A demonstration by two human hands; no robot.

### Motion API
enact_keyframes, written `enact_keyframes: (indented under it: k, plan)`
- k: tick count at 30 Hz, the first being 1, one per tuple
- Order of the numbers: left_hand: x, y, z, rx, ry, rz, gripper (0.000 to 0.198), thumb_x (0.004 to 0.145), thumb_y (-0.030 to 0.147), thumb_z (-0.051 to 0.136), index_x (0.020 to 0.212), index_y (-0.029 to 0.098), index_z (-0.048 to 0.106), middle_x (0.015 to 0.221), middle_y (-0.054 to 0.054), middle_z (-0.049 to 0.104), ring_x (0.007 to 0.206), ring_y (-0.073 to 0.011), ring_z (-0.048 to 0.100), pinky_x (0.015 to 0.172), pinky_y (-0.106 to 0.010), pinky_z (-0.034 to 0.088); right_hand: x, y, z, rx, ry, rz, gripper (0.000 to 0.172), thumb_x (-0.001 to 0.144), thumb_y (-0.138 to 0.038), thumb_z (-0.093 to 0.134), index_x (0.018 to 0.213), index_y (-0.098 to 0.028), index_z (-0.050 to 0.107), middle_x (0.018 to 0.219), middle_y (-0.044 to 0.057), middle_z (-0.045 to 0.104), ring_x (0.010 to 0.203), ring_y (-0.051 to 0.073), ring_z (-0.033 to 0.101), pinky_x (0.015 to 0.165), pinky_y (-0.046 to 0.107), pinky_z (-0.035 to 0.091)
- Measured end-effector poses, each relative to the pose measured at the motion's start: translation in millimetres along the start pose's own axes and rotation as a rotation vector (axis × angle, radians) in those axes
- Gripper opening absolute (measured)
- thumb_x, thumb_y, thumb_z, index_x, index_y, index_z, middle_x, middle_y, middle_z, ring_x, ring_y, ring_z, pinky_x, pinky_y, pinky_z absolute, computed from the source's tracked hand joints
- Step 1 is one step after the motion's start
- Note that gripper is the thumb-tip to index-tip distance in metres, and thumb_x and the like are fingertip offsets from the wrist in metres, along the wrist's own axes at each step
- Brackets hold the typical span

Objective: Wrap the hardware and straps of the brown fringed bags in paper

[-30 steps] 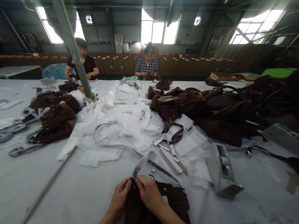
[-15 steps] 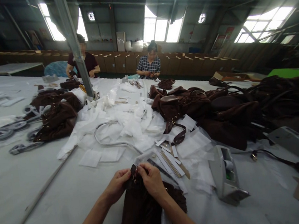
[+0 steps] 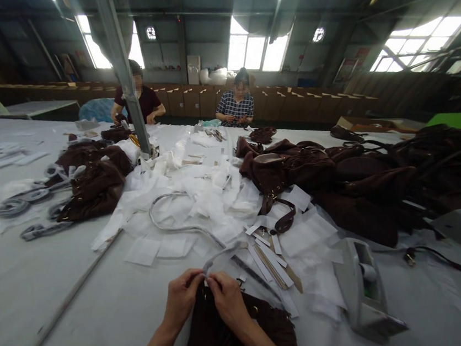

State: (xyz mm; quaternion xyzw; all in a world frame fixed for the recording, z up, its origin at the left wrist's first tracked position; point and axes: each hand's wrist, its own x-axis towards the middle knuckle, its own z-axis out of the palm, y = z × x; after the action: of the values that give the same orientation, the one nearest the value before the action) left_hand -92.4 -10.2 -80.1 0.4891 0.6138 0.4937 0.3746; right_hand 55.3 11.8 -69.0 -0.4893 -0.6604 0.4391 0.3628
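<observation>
In front of me stands a dark brown bag (image 3: pixel 216 338) with gold-coloured rings and a fringed side. At its top edge, my left hand (image 3: pixel 182 300) and my right hand (image 3: pixel 229 301) meet, fingertips pinched together. Between them is the end of a strap (image 3: pixel 221 253) wrapped in pale, filmy covering. The wrapped strap curves up and to the right from my fingers. My fingers hide exactly how its end meets the bag.
White wrapping sheets (image 3: pixel 211 189) cover the middle of the table. Brown bags (image 3: pixel 364 180) are heaped at right, others (image 3: pixel 100 182) at left with wrapped straps. A tape dispenser (image 3: pixel 363 291) stands right of my bag. Two people work across the table beyond a metal post (image 3: pixel 122 68).
My fingers held a dark strap end with gold hardware; now they pinch the pale wrapped strap at the bag's top. The whole view has shifted slightly, so things appear lower and further right.
</observation>
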Motion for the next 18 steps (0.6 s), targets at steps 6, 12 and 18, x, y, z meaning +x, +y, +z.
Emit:
enact_keyframes:
  k: [6,12,18]
  plan:
    - [-13,0,8.1,-0.028,-0.066,0.094,0.02,0.083,0.038,0.059,0.088,0.025,0.074,0.088,-0.005,0.074,0.084,-0.0244,0.066,0.08,-0.031,0.05,17,2,-3,0.339,-0.015,0.213,0.054,0.084,-0.064,0.047,0.067,-0.015,0.061,0.057,0.002,0.059,0.052,0.014,0.054,0.052,0.024,0.042]
    - [-30,-18,20.1,-0.058,0.016,0.112,0.018,0.084,0.038,0.057,0.087,0.027,0.071,0.106,-0.007,0.07,0.1,-0.0261,0.063,0.091,-0.035,0.047,27,-2,-4,0.811,0.062,0.373,0.051,0.064,-0.049,0.079,0.097,-0.013,0.064,0.086,0.008,0.07,0.072,0.018,0.064,0.065,0.028,0.051]
    - [-32,-33,13.4,0.021,0.046,0.027,0.024,0.084,0.045,0.054,0.088,0.025,0.068,0.089,-0.006,0.07,0.085,-0.0247,0.065,0.082,-0.036,0.051,27,-7,-5,0.934,0.006,0.396,0.046,0.067,-0.04,0.078,0.104,-0.018,0.059,0.096,0.007,0.068,0.076,0.017,0.064,0.066,0.028,0.051]
